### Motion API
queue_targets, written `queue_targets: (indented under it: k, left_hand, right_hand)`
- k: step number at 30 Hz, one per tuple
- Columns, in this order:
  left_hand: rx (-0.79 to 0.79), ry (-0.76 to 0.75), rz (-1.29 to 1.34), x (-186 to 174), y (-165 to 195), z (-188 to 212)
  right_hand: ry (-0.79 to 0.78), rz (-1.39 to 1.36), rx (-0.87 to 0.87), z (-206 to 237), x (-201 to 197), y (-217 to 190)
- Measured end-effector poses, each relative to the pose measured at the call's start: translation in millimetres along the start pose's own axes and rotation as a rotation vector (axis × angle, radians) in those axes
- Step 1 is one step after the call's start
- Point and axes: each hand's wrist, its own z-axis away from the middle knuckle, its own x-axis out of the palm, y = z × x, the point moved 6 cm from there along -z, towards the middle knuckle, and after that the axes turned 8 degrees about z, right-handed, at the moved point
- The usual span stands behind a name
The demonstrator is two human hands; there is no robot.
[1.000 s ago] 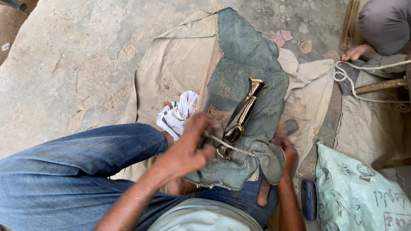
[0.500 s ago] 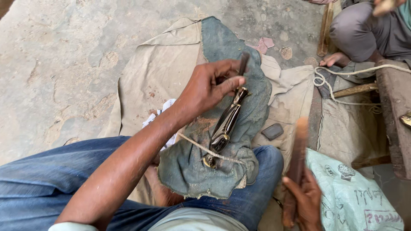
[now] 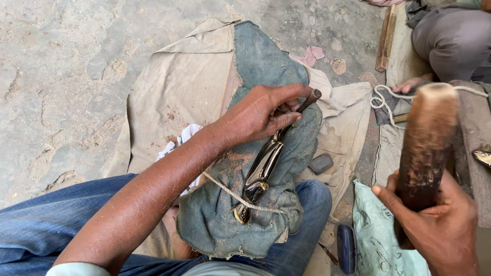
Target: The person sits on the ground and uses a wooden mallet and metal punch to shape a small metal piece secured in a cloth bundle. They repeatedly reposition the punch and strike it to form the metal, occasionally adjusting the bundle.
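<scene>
Fingers of the left hand (image 3: 258, 115) are pinching together around a thin dark metal punch (image 3: 306, 101) in the middle of the frame, thumb and forefinger clamped on its shaft, the tip slanting down onto the upper end of a shiny metal piece (image 3: 262, 171). That polished piece is lying lengthwise, tilted from centre down toward lower centre, on a worn blue-grey denim pad (image 3: 255, 66) draped over the person's knee, and a thin cord (image 3: 230, 193) is crossing its lower end, pressing it to the cloth. Over at the right edge, the right hand (image 3: 440, 225) is wrapping its fingers tightly round the lower part of a thick wooden mallet (image 3: 427, 143), gripping it upright, its pale blunt head looming large and blurred near the camera, well apart from the punch. Spreading outward, a beige cloth (image 3: 174, 92) is lying under the denim on the sandy concrete ground (image 3: 61, 66) filling the upper left. A small dark stone (image 3: 321, 163) is sitting just beside the denim on the right. A pale green printed sack (image 3: 381, 240) is showing at the lower right. In the upper right corner another person's grey-trousered leg (image 3: 450, 43) is showing, a white rope (image 3: 383, 97) coiling near it and a wooden stick (image 3: 386, 38) lying alongside.
</scene>
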Motion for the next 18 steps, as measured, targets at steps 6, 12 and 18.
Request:
queue_targets:
  k: [6, 12, 18]
  left_hand:
    - [0.145, -0.056, -0.125, 6, 12, 2]
    - [0.048, -0.130, -0.120, 6, 12, 0]
    - [0.172, -0.026, -0.096, 2, 18, 15]
  right_hand:
    - [0.072, 0.501, -0.121, -23, 2, -31]
    - [0.206, 0.250, -0.324, -26, 4, -40]
    - [0.157, 0.565, -0.321, -33, -4, -58]
